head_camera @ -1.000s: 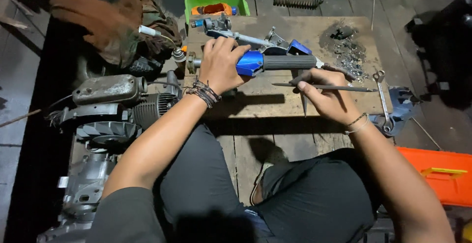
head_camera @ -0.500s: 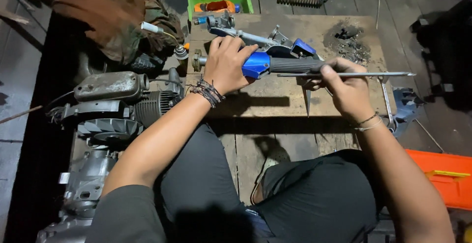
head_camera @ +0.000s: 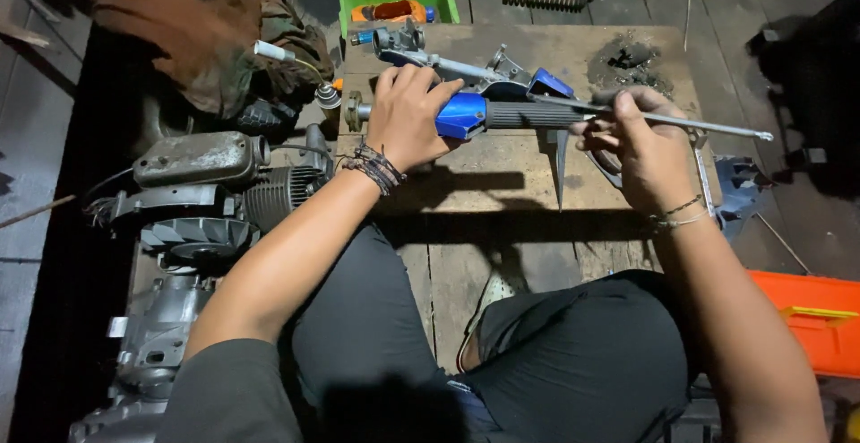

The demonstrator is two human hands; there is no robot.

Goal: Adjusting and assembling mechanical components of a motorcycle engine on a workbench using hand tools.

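Above the tabletop (head_camera: 502, 183), your left hand (head_camera: 408, 116) clamps the blue handlebar grip (head_camera: 502, 113); your right hand (head_camera: 640, 147) pinches a thin rod (head_camera: 708, 125). Slipping could jab your fingers.

Blue handlebar assembly with dark ribbed grip (head_camera: 511, 113), lying crosswise on a wooden board, clasped at its blue end. Thin metal rod (head_camera: 690, 123), pinched above the grip, pointing right.

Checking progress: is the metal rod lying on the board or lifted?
Lifted: the right hand holds the rod level above the board.
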